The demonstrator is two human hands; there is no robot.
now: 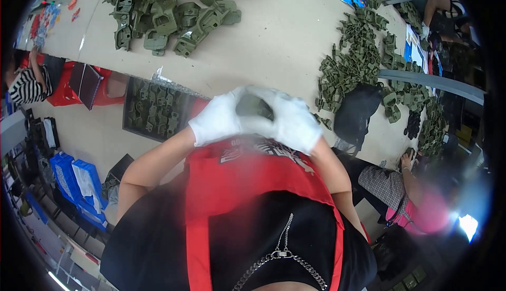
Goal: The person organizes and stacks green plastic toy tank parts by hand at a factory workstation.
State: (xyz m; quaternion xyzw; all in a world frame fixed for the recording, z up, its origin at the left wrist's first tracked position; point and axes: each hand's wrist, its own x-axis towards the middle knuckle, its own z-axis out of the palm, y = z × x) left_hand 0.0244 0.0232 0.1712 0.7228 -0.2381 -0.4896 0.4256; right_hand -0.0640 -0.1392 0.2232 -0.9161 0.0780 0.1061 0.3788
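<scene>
My left hand (219, 116) and my right hand (294, 118), both in white gloves, meet in front of my red apron at the table's near edge. Between them they grip an olive-green plastic part (254, 106). Curled gloved fingers cover most of it, so its full shape is hidden. Beside my left forearm is a dark tray (153, 107) with several green moulded parts laid in it. A heap of larger green plastic housings (168, 14) lies on the table beyond my hands. To the right spreads a pile of smaller green parts (345, 64).
A black bag-like object (358, 113) sits right of my hands. Grey curved bars (432, 83) cross the right side. One person in stripes (31, 85) works at far left, another in pink (416, 206) at right. Blue boxes (79, 185) stand at lower left.
</scene>
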